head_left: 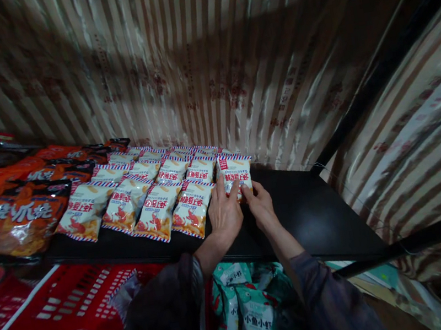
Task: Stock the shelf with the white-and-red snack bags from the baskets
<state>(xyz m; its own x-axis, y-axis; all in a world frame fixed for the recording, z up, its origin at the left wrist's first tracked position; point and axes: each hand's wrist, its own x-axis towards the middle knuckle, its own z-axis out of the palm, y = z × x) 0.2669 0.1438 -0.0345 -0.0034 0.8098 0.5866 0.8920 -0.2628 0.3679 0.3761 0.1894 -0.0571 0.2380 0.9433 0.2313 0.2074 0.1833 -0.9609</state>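
Note:
A white snack bag (237,163) with red lettering and a striped top edge stands at the right end of the rows on a black shelf (307,212). Stretched fingers of my left hand (224,211) lie apart over the lower left of its front. At the lower right edge of the same bag, my right hand (260,203) grips it between thumb and fingers, partly hidden. Matching snack bags, such as the front one (193,208) just left of my left hand, lean in rows.
Orange and black snack bags (11,220) fill the shelf's left part. Below it are a red basket (72,311) and several green snack bags (253,316). A striped curtain (188,69) hangs behind; a dark metal post (361,103) stands at the right.

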